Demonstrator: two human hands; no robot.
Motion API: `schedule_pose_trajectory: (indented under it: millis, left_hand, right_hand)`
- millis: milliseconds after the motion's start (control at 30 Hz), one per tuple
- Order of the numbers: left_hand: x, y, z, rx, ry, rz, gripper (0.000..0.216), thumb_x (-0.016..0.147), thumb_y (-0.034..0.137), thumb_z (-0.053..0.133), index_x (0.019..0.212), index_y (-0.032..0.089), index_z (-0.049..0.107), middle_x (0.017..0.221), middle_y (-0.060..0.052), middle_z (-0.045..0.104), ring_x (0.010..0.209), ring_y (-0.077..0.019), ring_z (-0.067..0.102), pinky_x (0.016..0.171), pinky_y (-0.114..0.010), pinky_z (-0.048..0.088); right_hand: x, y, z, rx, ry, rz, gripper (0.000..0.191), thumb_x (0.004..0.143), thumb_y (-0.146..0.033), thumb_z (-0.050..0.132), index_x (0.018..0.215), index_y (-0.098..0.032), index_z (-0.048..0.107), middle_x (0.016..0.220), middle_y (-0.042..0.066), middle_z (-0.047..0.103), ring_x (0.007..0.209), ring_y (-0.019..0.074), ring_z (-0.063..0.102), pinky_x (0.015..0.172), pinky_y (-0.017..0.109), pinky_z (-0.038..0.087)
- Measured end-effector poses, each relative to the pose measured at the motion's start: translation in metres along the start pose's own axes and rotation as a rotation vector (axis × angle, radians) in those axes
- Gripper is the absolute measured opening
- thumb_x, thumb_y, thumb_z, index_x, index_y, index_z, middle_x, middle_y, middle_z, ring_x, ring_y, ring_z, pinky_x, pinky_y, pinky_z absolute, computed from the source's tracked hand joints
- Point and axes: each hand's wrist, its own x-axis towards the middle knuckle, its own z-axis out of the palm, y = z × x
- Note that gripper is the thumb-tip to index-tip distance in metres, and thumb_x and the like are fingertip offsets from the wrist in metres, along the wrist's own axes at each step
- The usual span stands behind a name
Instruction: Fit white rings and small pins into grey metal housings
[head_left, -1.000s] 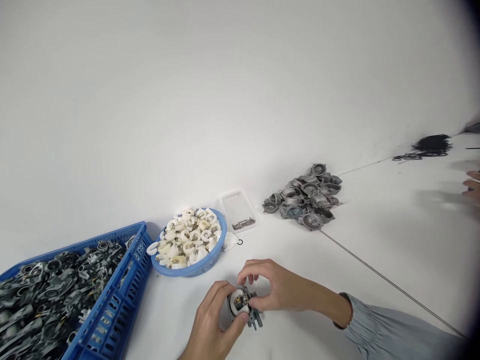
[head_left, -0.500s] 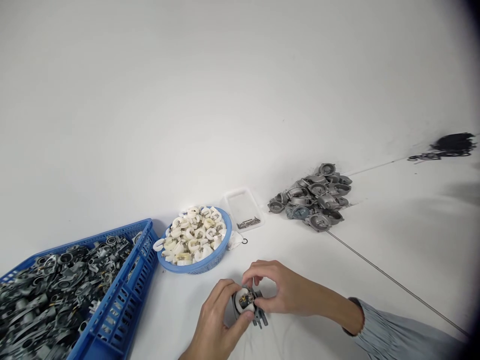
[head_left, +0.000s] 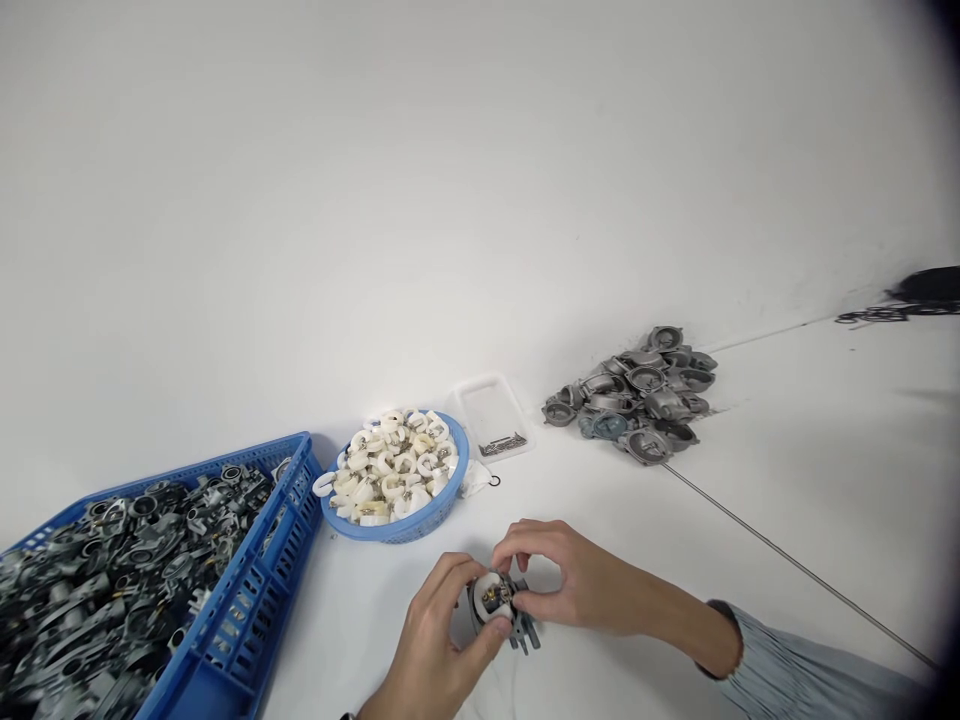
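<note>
A small grey metal casting [head_left: 501, 612] with a white ring and a brass bit on top sits low in the middle of the white table. My left hand [head_left: 431, 645] curls round its left side, thumb under it. My right hand [head_left: 570, 585] comes in from the right with its fingertips pinched on the top of the same part. A grey sleeve [head_left: 795, 670] covers my right forearm.
A blue crate [head_left: 247, 600] full of grey castings stands at the lower left. Behind my hands are a round blue basket [head_left: 442, 500] of white rings, a clear tray [head_left: 491, 415] with small screws, and a heap of grey metal caps [head_left: 637, 395]. Black rings [head_left: 911, 295] lie far right.
The view has drifted, so everything sits a little further right. Both hands stay on the casting with small finger shifts. The other person's hand seen at the right edge a second ago is out of view.
</note>
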Motion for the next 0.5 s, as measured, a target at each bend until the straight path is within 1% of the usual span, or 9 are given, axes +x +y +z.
schedule_pose_trajectory:
  millis: [200, 367, 500]
  left_hand:
    - [0.0026, 0.0009, -0.0011, -0.023, -0.001, -0.025, 0.020, 0.098, 0.028, 0.069, 0.118, 0.023, 0.067, 0.114, -0.008, 0.068, 0.098, -0.0231, 0.064, 0.085, -0.032, 0.052]
    - [0.0021, 0.0002, -0.0009, -0.027, 0.002, -0.024, 0.020, 0.099, 0.030, 0.069, 0.117, 0.022, 0.068, 0.113, -0.008, 0.068, 0.099, -0.0233, 0.064, 0.086, -0.032, 0.052]
    - [0.0027, 0.0026, -0.0017, -0.030, -0.003, -0.037, 0.017, 0.100, 0.031, 0.069, 0.115, 0.022, 0.068, 0.112, -0.008, 0.068, 0.097, -0.0228, 0.064, 0.084, -0.031, 0.051]
  right_hand:
    - [-0.0003, 0.0042, 0.0026, -0.005, 0.019, -0.023, 0.031, 0.080, -0.010, 0.070, 0.107, -0.025, 0.075, 0.098, -0.001, 0.069, 0.092, 0.0184, 0.061, 0.089, 0.031, 0.047]
    - [-0.0001, 0.0062, 0.0036, -0.013, 0.011, -0.025, 0.026, 0.080, -0.011, 0.070, 0.102, -0.024, 0.076, 0.095, 0.000, 0.067, 0.090, 0.0189, 0.060, 0.088, 0.032, 0.046]
    - [0.0007, 0.0070, 0.0043, -0.019, 0.014, -0.031, 0.026, 0.081, -0.011, 0.069, 0.102, -0.024, 0.077, 0.095, 0.001, 0.068, 0.091, 0.0195, 0.060, 0.088, 0.033, 0.046]
